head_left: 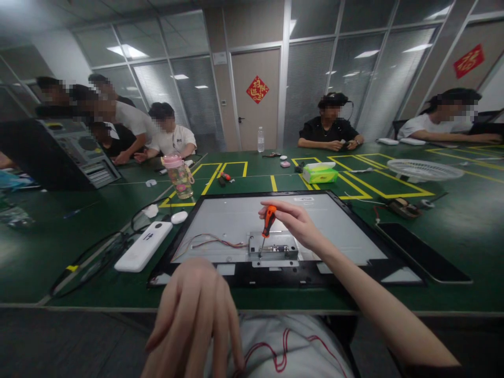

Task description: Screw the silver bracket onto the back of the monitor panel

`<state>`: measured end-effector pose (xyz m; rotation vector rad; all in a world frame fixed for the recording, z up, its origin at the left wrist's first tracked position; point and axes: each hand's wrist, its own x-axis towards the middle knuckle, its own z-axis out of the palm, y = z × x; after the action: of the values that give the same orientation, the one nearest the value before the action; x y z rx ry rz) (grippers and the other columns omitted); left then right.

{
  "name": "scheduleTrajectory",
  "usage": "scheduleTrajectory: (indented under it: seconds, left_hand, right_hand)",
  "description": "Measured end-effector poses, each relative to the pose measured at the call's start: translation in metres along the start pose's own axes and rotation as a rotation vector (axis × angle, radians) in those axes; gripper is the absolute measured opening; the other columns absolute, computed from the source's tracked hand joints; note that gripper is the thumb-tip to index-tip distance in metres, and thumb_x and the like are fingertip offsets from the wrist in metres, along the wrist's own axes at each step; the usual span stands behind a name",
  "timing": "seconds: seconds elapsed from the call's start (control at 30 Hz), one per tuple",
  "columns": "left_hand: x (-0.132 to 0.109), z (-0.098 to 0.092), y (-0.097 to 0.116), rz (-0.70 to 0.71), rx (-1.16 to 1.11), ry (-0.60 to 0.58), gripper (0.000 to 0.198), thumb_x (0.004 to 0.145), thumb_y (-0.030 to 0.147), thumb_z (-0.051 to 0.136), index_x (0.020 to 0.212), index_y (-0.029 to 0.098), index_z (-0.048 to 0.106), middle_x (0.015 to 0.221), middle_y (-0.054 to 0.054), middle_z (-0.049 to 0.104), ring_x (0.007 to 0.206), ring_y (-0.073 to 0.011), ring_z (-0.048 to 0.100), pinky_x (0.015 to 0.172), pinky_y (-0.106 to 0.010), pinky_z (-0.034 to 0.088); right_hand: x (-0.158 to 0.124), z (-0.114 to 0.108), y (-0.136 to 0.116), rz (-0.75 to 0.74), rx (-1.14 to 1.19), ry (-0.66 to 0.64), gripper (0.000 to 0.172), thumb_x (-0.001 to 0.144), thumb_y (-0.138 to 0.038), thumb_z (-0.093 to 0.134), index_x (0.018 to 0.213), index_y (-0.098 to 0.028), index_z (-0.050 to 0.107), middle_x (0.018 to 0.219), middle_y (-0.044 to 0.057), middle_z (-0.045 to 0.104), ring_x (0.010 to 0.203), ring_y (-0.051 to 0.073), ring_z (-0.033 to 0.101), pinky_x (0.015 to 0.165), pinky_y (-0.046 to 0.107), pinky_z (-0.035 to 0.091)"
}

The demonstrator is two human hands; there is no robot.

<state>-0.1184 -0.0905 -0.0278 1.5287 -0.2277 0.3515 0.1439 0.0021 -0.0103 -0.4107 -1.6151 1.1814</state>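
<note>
My right hand (293,220) grips an orange-and-black screwdriver (269,220) near the top of its handle. The shaft slants down to the left edge of a small metal housing with a circuit part (275,245); whether the tip sits in a screw is too small to tell. That housing lies on a flat display panel (334,223) with a grey back and black frame. Thin coloured wires (214,241) run left from the housing. My left hand (197,310), fingers stretched downward and slightly apart, is in front of the panel's near edge and holds nothing.
Left of the panel lie a white power bank (144,247), a white oval case (179,217) and black cables (94,262). A phone (423,252) lies right. Beyond are a pink-lidded bottle (179,178), a tissue pack (319,172) and a computer case (74,152). Several people sit across.
</note>
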Motion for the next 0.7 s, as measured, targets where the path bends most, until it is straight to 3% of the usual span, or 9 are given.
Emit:
scheduleTrajectory:
  seconds: [0.03,0.1,0.17,0.2,0.27,0.37,0.5,0.63,0.7]
  left_hand:
    - [0.002,-0.021,0.013,-0.035,0.066,0.179,0.038,0.066,0.073,0.058,0.060,0.041,0.076,0.053,-0.004,0.066,0.067,-0.0284,0.071,0.062,-0.038,0.058]
    - [0.012,-0.055,0.036,-0.015,0.172,0.351,0.048,0.071,0.073,0.060,0.063,0.029,0.075,0.057,-0.007,0.068,0.063,-0.0258,0.069,0.066,-0.037,0.058]
    - [0.026,-0.080,0.049,-0.013,0.323,0.571,0.042,0.082,0.061,0.060,0.080,0.022,0.075,0.072,-0.008,0.073,0.071,-0.0237,0.070,0.073,-0.037,0.057]
    - [0.033,-0.090,0.051,-0.074,0.438,0.697,0.036,0.087,0.051,0.061,0.092,0.019,0.074,0.085,-0.010,0.074,0.081,-0.0234,0.071,0.079,-0.037,0.056]
    - [0.045,-0.106,0.048,-0.236,0.723,0.824,0.028,0.090,0.035,0.058,0.103,0.015,0.071,0.097,-0.010,0.074,0.093,-0.0222,0.069,0.088,-0.036,0.052]
    - [0.053,-0.127,0.025,-0.456,1.058,0.802,0.024,0.086,0.016,0.050,0.096,0.014,0.072,0.103,-0.009,0.074,0.099,-0.0211,0.066,0.092,-0.034,0.049]
    - [0.046,-0.146,-0.015,-0.600,1.213,0.725,0.028,0.085,0.010,0.045,0.095,0.015,0.071,0.096,-0.006,0.074,0.089,-0.0187,0.066,0.086,-0.030,0.050]
    - [0.041,-0.143,-0.032,-0.599,1.385,0.678,0.029,0.089,0.011,0.043,0.094,0.016,0.070,0.099,-0.006,0.073,0.093,-0.0196,0.065,0.090,-0.030,0.048]
    - [0.042,-0.137,-0.031,-0.615,1.390,0.674,0.029,0.089,0.011,0.043,0.097,0.017,0.070,0.095,-0.005,0.073,0.087,-0.0188,0.066,0.085,-0.028,0.049]
  right_hand:
    - [0.000,0.001,-0.001,-0.005,-0.029,0.012,0.026,0.091,-0.033,0.065,0.116,-0.029,0.073,0.102,0.005,0.074,0.096,0.020,0.068,0.087,0.037,0.054]
    - [0.000,0.003,-0.003,-0.037,-0.108,0.063,0.022,0.086,-0.032,0.072,0.107,-0.029,0.076,0.096,0.003,0.071,0.087,0.017,0.066,0.082,0.034,0.053]
    - [0.000,0.005,-0.006,-0.086,-0.205,0.108,0.019,0.084,-0.032,0.074,0.102,-0.028,0.077,0.093,0.003,0.068,0.086,0.017,0.064,0.082,0.033,0.052]
    - [-0.001,0.006,-0.008,-0.104,-0.245,0.111,0.019,0.085,-0.033,0.072,0.103,-0.028,0.077,0.095,0.003,0.067,0.090,0.018,0.064,0.085,0.034,0.051]
    - [-0.002,0.006,-0.011,-0.098,-0.282,0.077,0.025,0.092,-0.036,0.063,0.113,-0.028,0.074,0.100,0.005,0.070,0.098,0.021,0.064,0.091,0.037,0.049]
    - [-0.002,0.006,-0.011,-0.068,-0.277,0.053,0.028,0.095,-0.038,0.058,0.117,-0.028,0.072,0.102,0.005,0.072,0.097,0.021,0.066,0.091,0.038,0.050]
    - [-0.002,0.005,-0.006,-0.108,-0.286,0.118,0.019,0.087,-0.036,0.070,0.102,-0.027,0.076,0.097,0.004,0.068,0.092,0.019,0.064,0.086,0.034,0.050]
    - [-0.002,0.004,-0.001,-0.022,-0.161,0.062,0.023,0.093,-0.038,0.062,0.110,-0.029,0.074,0.098,0.004,0.070,0.094,0.019,0.065,0.090,0.037,0.049]
    - [-0.001,0.004,0.001,-0.006,-0.089,0.096,0.016,0.088,-0.037,0.069,0.099,-0.029,0.076,0.093,0.002,0.068,0.086,0.017,0.065,0.082,0.034,0.051]
